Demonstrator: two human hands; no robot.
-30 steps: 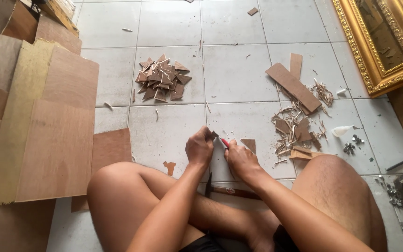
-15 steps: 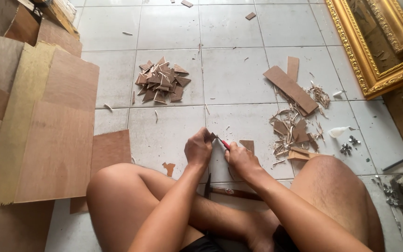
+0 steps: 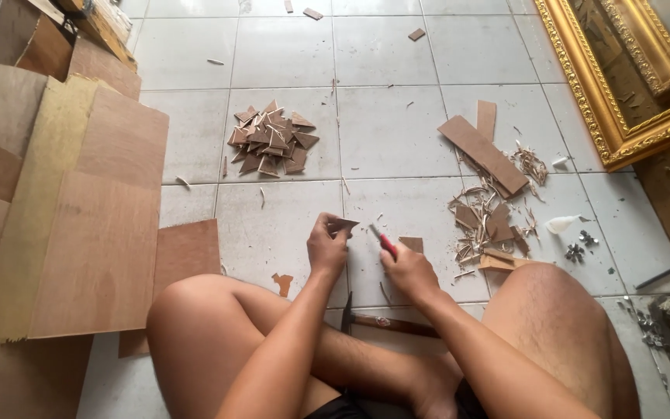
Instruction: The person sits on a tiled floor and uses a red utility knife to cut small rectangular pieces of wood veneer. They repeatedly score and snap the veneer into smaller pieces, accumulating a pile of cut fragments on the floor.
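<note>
I see the pale tiled floor (image 3: 397, 132) filling the view, with my bare legs crossed at the bottom edge. Along the left lie big plywood sheets (image 3: 79, 225), overlapping and flat, one smaller brown board (image 3: 184, 252) just beside my left knee. In the upper right corner an ornate gilt frame (image 3: 622, 93) leans or lies at an angle. Right of centre a long plywood strip (image 3: 484, 154) rests slantwise on the tiles, a shorter strip touching its far end, and below it spreads a litter of offcuts and shavings (image 3: 490, 225). Up and left of my hands sits a heap of small triangular wood pieces (image 3: 269, 141), well apart from the litter. A hammer (image 3: 385, 323) lies on the floor between my shins, head to the left, beneath my forearms. Small metal bits (image 3: 579, 250) and a white scrap lie near my right knee.

My left hand (image 3: 326, 247) is raised above the floor, its grip closed with fingers and thumb pinching a small wood piece (image 3: 344, 225) that pokes out to the right at fingertip height. My right hand (image 3: 409, 271) is closed in a fist-like grip round a red-handled knife (image 3: 385, 242), whose tip points up and left toward the wood piece; the blade end sits just beside the piece, and I cannot tell whether they touch
</note>
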